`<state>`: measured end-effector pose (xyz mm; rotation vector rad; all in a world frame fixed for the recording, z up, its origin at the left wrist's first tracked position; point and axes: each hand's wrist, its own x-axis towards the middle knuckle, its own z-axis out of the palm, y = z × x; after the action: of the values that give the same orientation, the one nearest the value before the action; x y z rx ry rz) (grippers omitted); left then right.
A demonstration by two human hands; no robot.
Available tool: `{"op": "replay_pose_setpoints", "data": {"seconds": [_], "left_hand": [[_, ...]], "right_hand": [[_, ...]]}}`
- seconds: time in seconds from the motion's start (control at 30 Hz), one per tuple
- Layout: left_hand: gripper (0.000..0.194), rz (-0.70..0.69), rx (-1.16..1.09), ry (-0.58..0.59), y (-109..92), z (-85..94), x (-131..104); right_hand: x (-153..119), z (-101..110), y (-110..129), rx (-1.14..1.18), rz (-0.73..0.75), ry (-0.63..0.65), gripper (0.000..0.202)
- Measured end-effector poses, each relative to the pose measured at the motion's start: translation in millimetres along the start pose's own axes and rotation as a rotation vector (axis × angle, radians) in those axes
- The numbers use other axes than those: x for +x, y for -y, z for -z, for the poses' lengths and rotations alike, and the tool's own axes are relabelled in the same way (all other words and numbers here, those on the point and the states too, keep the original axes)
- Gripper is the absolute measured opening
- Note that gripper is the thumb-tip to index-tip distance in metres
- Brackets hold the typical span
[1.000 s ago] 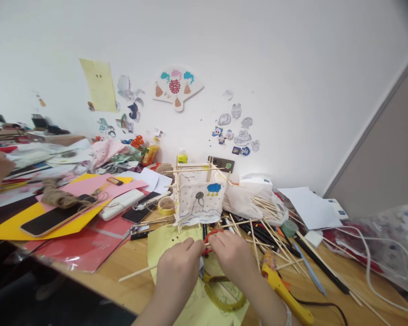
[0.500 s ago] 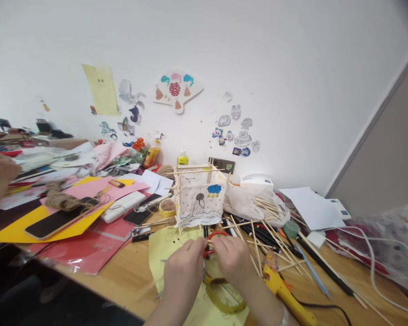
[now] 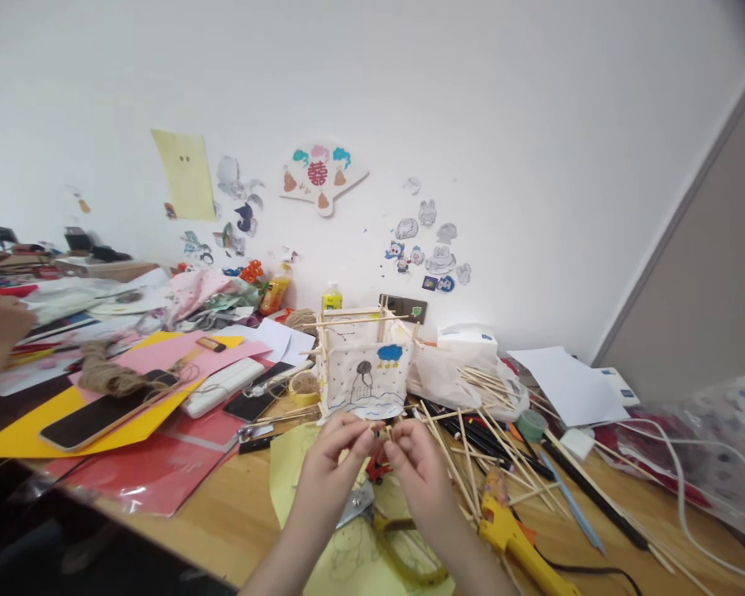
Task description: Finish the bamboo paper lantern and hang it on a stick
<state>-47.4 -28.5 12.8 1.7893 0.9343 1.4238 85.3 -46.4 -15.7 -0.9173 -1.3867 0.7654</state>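
Observation:
My left hand [image 3: 330,457] and my right hand [image 3: 419,465] are raised close together, each with thumb and fingers pinched. A tiny tan-and-dark piece shows between their fingertips, too small to name. Just below them is a red-handled tool [image 3: 378,470], partly hidden by my hands. Yellow-handled scissors [image 3: 413,571] lie under my wrists on a pale yellow drawing sheet [image 3: 289,463]. Directly behind my fingers stands a small lantern-like frame [image 3: 367,377] of thin wooden sticks, with white panels bearing a drawn figure, a blue cloud and waves.
To the right lie loose wooden sticks [image 3: 468,468], dark pens and a yellow hot glue gun [image 3: 515,542] with its cord. On the left are a phone [image 3: 105,414], coloured paper [image 3: 18,426] and twine [image 3: 108,372]. Another person's hand [image 3: 0,335] shows at the left edge.
My hands have risen slightly and turned so that the fingertips meet above the red-handled tool. More of the yellow-handled scissors' metal shows beneath them. The frame stays in place.

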Motion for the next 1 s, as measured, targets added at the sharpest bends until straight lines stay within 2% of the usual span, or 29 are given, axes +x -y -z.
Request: {"op": "replay_pose_setpoints", "data": {"seconds": [0.13, 0.3, 0.47, 0.63, 0.77, 0.87, 1.0], "left_hand": [[0.023, 0.011, -0.086, -0.02, -5, -3.5, 2], [0.023, 0.078, -0.163, 0.047, -5, -2.3, 4], [0.034, 0.19, -0.16, 0.128, -13, 0.6, 4], [0.035, 0.137, -0.077, 0.25, -21, 5.5, 8], [0.032, 0.207, -0.108, 0.332, -19, 8.0, 12], [0.028, 0.215, -0.136, 0.325, -16, 10.0, 13], [0.026, 0.129, -0.132, 0.247, -17, 13.2, 12]], "right_hand": [[5, -6, 10, -0.008, 0.036, -0.038, 0.017], [6, -3, 25, -0.163, 0.053, -0.038, 0.013], [9, 3, 33, -0.307, 0.116, -0.01, 0.016], [11, 6, 34, -0.368, 0.087, 0.028, 0.021], [10, 5, 40, -0.538, 0.14, 0.067, 0.026], [9, 3, 43, -0.567, 0.148, 0.086, 0.023], [7, 4, 39, -0.44, 0.096, 0.09, 0.015]]}}
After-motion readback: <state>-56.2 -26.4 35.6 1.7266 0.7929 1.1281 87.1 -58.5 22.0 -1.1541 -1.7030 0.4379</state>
